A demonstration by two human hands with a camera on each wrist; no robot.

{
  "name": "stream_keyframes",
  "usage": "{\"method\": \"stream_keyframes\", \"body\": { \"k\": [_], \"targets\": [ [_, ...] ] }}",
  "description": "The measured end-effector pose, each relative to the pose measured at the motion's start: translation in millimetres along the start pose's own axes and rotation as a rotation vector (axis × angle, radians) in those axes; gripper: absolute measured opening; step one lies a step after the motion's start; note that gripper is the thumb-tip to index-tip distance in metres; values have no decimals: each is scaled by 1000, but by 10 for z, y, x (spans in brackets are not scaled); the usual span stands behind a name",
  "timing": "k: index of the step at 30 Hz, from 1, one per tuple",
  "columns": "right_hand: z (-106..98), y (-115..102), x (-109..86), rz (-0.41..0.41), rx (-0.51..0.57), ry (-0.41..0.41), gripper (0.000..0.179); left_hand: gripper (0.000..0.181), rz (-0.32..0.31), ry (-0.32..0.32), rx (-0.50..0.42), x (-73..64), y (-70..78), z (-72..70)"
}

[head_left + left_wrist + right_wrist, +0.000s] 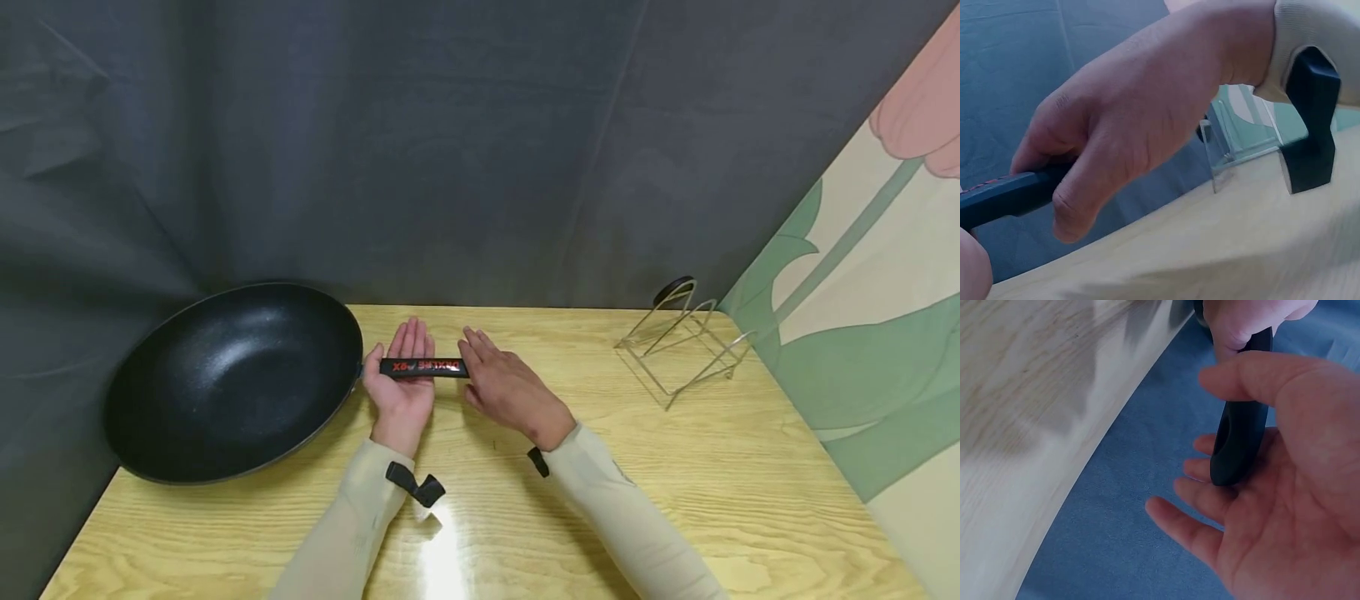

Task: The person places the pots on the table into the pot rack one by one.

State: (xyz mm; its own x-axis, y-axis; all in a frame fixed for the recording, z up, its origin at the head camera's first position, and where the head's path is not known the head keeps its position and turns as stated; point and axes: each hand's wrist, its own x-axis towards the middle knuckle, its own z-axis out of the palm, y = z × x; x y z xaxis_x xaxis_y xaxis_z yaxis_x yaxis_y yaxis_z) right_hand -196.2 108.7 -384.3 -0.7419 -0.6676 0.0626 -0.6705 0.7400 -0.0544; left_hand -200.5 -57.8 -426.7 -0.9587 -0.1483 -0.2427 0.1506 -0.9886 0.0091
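A large black wok (247,392) stands at the left of the table, its long handle (423,367) pointing right. Palm up beneath the handle is my left hand (405,404), its fingers straight and the handle lying across them. My right hand (513,392), back upward, is at the handle's free end, which meets its palm. In the right wrist view, the fingers of the right hand (1285,487) are extended past the handle tip (1235,462), with the thumb crossing over the handle. The left wrist view shows the right hand (1129,106) from the side.
On the right of the wooden table (570,533) stands a gold wire rack (667,358), with a dark round object (672,290) at its back. A dark curtain (480,150) hangs behind the table; a floral cloth (862,333) borders the right side.
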Motion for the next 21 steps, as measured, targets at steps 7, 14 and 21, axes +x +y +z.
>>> {"method": "stream_keyframes", "body": {
  "k": [7,14,21],
  "targets": [
    [-56,-45,76,-4,24,14,45,37,14,23,-34,4,17,8],
    [-70,-90,168,8,70,-31,23,39,-9,4,-94,-5,13,-2],
    [-57,-100,261,44,165,-97,11,42,-40,-24,-151,-14,3,-6]
  ]
}}
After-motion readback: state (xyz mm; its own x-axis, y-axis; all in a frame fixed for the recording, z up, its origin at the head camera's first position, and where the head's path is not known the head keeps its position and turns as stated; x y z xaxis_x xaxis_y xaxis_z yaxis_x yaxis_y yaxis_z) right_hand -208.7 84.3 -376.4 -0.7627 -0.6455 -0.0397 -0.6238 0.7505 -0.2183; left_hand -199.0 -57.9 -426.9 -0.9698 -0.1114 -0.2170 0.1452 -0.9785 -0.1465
